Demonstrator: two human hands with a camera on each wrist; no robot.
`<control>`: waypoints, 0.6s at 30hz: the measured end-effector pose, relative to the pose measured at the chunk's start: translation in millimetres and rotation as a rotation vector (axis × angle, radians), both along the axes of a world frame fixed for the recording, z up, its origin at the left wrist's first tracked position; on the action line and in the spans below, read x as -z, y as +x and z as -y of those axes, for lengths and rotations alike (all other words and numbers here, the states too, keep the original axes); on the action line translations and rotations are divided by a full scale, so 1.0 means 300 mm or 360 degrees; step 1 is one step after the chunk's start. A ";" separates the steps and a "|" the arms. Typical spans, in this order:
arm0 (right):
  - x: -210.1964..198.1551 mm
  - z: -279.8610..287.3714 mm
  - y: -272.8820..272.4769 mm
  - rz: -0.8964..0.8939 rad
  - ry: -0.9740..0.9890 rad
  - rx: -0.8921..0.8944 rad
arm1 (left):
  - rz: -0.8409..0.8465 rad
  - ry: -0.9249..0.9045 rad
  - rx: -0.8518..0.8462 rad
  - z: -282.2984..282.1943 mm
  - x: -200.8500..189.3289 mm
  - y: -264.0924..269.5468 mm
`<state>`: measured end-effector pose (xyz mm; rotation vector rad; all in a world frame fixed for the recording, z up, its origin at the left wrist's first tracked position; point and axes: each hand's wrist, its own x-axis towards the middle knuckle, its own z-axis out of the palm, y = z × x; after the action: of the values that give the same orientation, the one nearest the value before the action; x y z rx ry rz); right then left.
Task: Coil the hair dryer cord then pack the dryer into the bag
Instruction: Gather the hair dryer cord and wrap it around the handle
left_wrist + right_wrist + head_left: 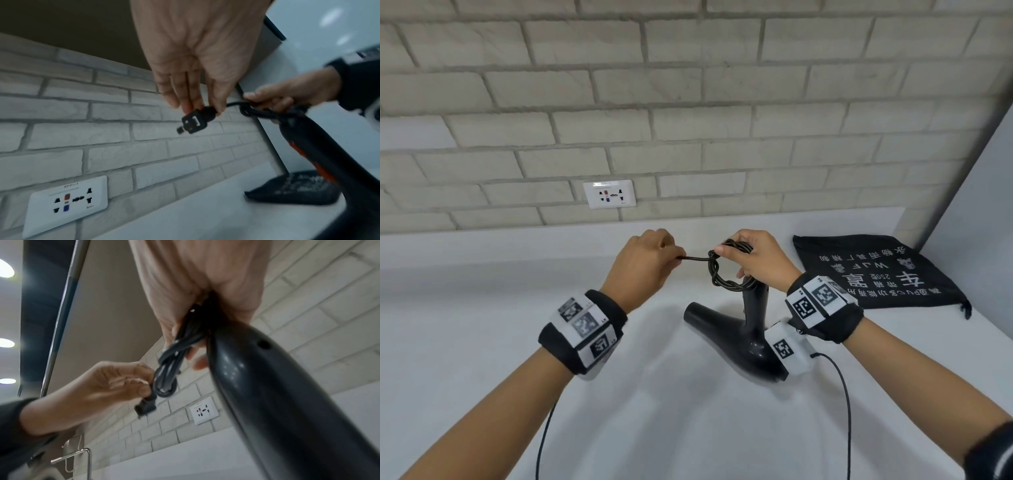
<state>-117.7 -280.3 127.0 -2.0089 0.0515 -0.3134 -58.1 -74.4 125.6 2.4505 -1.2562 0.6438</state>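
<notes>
On the left of the head view the left hand (645,260) is seen at about ten o'clock from the hair dryer (736,329), with its thumb and fingers closed in a pinch on the black plug (194,121) at the free end of the cord. In the left wrist view the plug hangs just below the fingertips (186,107), prongs turned toward the brick wall, and the short stretch of cord (697,258) behind it is drawn nearly taut toward three o'clock.

At the centre, the coiled cord (719,270) is held as a small bundle of loops, and the free end appears to be wrapped around the bundle at its nine o'clock edge. The step is judged to be the securing of the coil. It is best done by the tail being pulled snug, not hard, so that the loops are cinched without the cord being kinked at the plug; the plug is then best tucked through or laid flat against the loops.

The right hand (755,257) is curled around the coil at its twelve o'clock side, and the dryer is hung from it, handle uppermost and nozzle toward nine o'clock, above the white desk (482,342); whether the body touches the desk cannot be told. A firm grip should be kept here so that the loops are not sprung open.

At three o'clock the black drawstring bag (876,274) is laid flat on the desk, well apart from the left hand and near the right wrist. Its mouth is not seen to be opened, which is judged to be needed before packing.
</notes>
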 end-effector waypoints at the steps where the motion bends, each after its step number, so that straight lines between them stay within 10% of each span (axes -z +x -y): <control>1: 0.002 0.002 0.003 -0.0006 0.0011 0.0020 | 0.0055 0.0008 -0.0037 0.014 0.022 -0.009; 18: -0.011 -0.016 0.022 0.0010 0.0545 0.0099 | -0.0771 -0.0973 -0.0148 0.193 0.094 -0.019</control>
<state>-111.2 -275.3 130.3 -1.6689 0.1537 -0.3271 -63.8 -132.3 97.5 1.9829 -0.6372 0.3477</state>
